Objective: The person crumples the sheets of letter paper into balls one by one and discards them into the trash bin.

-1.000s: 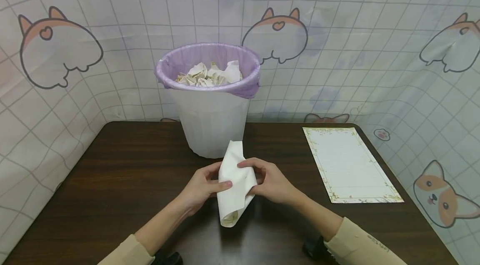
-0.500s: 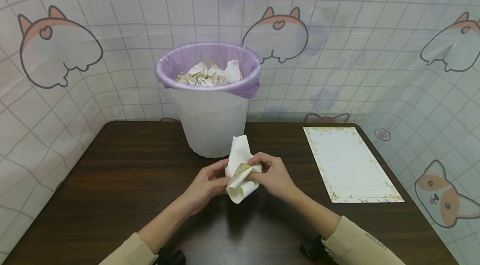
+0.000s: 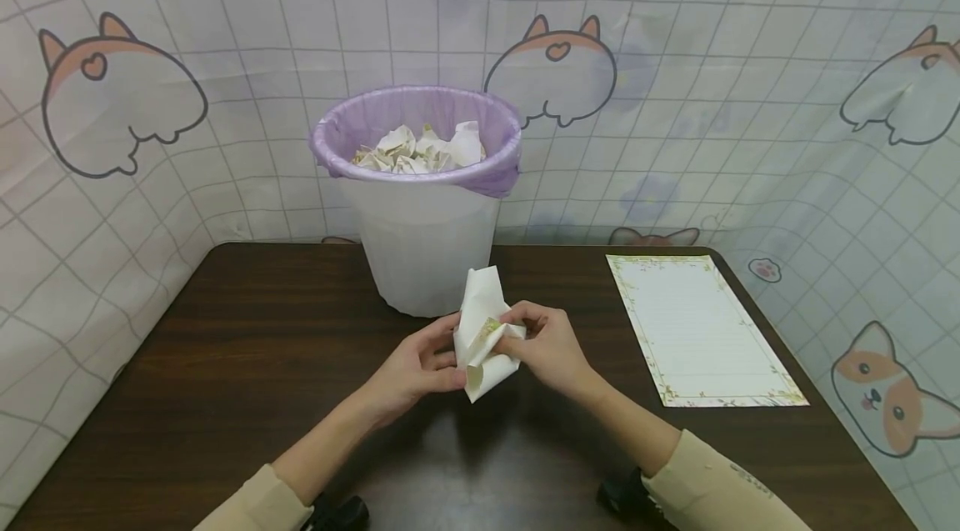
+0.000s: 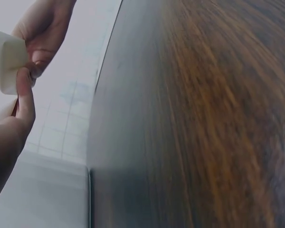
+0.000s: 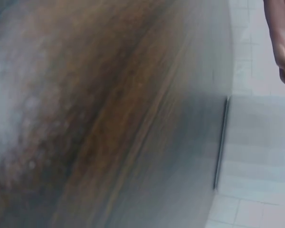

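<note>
Between both hands, in front of the bin, is a partly crumpled sheet of paper (image 3: 480, 306), white with a bit of green-gold print showing at a fold. The left hand (image 3: 416, 368) grips its left side, thumb near the lower end. From the right, the right hand (image 3: 546, 348) pinches the folded edge between fingers and thumb. In the left wrist view the paper (image 4: 8, 61) is at the left edge, held by the left hand (image 4: 16, 123) with the right hand (image 4: 45, 33) beyond. The right wrist view catches only part of a hand (image 5: 282, 42) at its edge.
Behind the hands a white bin (image 3: 431, 239) with a purple liner (image 3: 337, 143) holds several crumpled papers (image 3: 420, 149). A flat lined sheet with a floral border (image 3: 705, 331) lies at the right of the dark wooden table (image 3: 247, 348). Patterned cloth (image 3: 300, 31) hangs around the table.
The paper has gone from a loose roll to a shorter, more folded shape, its lower end bent up. Both hands have shifted slightly up and right with it.
</note>
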`<state>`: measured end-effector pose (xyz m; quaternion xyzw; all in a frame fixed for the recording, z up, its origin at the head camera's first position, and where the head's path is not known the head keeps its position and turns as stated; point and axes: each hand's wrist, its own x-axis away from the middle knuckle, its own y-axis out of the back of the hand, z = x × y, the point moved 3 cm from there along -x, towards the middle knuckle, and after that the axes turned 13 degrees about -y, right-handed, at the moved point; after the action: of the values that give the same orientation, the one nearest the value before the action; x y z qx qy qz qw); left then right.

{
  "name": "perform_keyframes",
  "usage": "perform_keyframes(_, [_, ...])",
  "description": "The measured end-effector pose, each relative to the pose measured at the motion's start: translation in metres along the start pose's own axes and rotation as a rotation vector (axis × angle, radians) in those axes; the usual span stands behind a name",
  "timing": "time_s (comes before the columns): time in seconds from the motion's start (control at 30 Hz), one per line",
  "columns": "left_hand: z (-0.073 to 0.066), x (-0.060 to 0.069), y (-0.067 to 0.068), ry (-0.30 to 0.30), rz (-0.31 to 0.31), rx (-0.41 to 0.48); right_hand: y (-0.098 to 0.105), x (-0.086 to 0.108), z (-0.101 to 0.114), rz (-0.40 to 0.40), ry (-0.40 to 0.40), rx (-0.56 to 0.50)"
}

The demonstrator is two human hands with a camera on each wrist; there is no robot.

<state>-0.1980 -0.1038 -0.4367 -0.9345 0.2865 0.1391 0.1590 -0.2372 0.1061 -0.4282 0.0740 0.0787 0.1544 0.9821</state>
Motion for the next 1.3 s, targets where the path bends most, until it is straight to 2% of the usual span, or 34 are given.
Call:
perform_keyframes(0.2, [0.001,-0.003,-0.005,-0.036,-0.030,-0.052,-0.002,0.000,0.003,-0.046,-0.002,0.014])
perform_keyframes(0.53, [0.000,-0.012,-0.009,-0.041,-0.101,-0.176,-0.003,-0.001,0.007,-0.109,-0.017,0.046])
perform_keyframes(0.8, [0.000,-0.017,-0.011,-0.119,-0.163,-0.321,-0.007,-0.001,0.009,-0.159,-0.039,0.084])
perform_keyframes(0.97, [-0.001,-0.020,-0.011,-0.148,-0.172,-0.343,-0.009,0.000,0.011,-0.174,0.014,0.081])
perform_keyframes(1.13, [0.001,-0.022,-0.010,-0.146,-0.211,-0.404,-0.011,0.001,0.012,-0.177,0.079,0.120])
perform_keyframes(1.3, [-0.001,-0.023,-0.010,-0.172,-0.189,-0.463,-0.009,0.004,0.014,-0.176,0.153,0.202])
